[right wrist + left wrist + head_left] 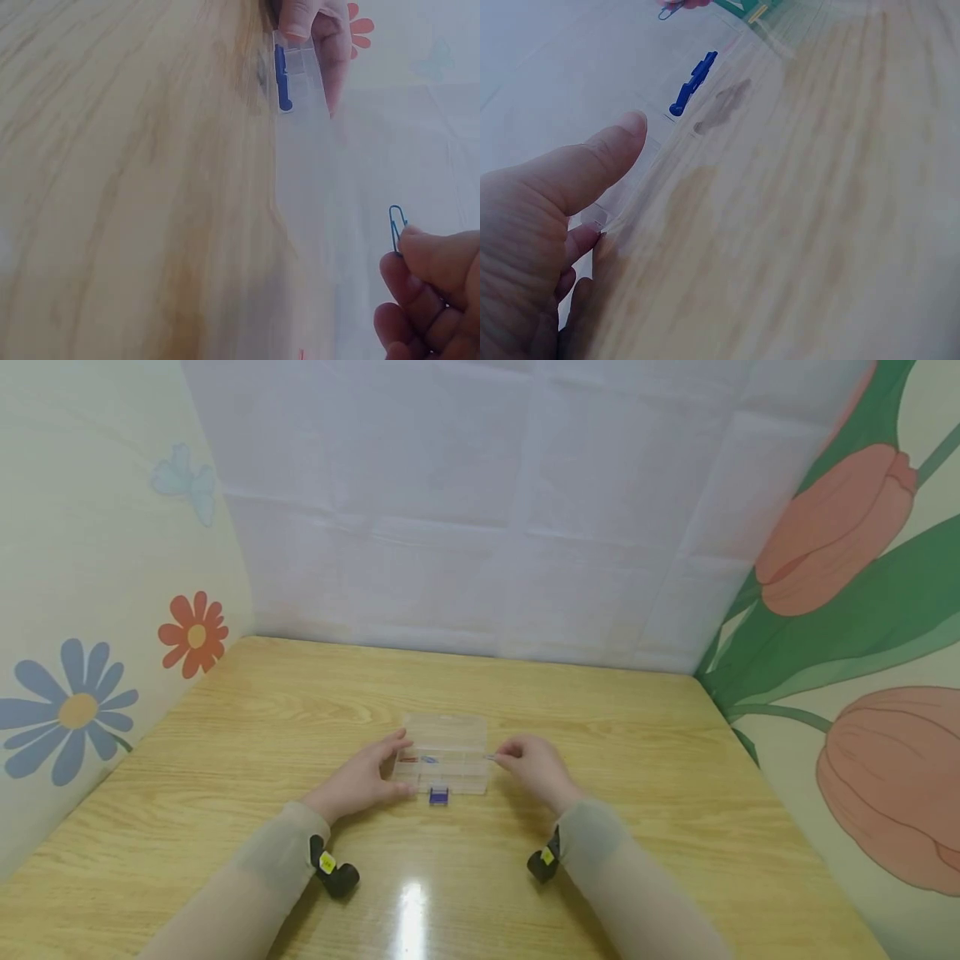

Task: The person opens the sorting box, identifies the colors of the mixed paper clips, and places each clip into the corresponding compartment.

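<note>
- The small blue wire paper clip point(397, 227) is pinched between my right hand's point(534, 767) thumb and fingertips, and it sticks up out of the pinch.
- In the head view I see the clip at the right edge of the clear plastic box with little compartments point(446, 753), just at that hand's fingertips.
- The other fingers of my right hand are curled in toward the palm.
- My left hand point(362, 779) holds the left end of the clear box. The thumb point(604, 159) lies along the near edge and the fingers wrap the far side, so the box is held between them.
- The clear box lies flat on the light wooden table point(675, 793), in the middle, between my two hands.
- Inside the box I see a blue plastic clip point(693, 82) in one compartment. There is also a small red thing point(407, 760) near the left end, but it is too small for me to tell what it is.
- A small dark blue block point(438, 796) sits on the table, touching or just beside the near edge of the box. I cannot tell which.
- Both of my arms wear pale beige sleeves, and a black camera is strapped at each wrist.
- The walls around the table have painted flowers, with a pale sheet behind.
</note>
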Demonstrator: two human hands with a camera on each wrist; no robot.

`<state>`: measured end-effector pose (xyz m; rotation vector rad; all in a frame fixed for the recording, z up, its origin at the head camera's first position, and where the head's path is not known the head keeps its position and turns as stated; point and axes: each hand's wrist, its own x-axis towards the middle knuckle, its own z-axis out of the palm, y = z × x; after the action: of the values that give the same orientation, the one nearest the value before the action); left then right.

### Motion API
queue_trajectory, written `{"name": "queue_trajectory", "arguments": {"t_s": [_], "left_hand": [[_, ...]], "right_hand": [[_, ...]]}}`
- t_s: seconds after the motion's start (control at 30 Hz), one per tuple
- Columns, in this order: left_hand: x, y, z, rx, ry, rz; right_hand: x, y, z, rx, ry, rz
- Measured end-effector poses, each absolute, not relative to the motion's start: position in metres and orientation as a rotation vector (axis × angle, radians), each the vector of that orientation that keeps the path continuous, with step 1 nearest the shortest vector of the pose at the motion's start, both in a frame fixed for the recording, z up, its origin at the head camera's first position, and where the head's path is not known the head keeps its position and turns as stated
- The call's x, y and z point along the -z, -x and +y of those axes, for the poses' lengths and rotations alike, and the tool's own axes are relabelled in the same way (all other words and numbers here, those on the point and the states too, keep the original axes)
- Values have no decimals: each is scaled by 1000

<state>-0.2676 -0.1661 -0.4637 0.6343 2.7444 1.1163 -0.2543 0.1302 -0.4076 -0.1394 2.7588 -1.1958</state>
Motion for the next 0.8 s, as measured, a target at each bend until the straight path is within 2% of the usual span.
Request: {"name": "queue_trajectory", "arguments": {"t_s": [0.8], "left_hand": [[462,267,-165,-1101,-635,2761]], "right_hand": [[403,265,93,1257,176,2688]]}}
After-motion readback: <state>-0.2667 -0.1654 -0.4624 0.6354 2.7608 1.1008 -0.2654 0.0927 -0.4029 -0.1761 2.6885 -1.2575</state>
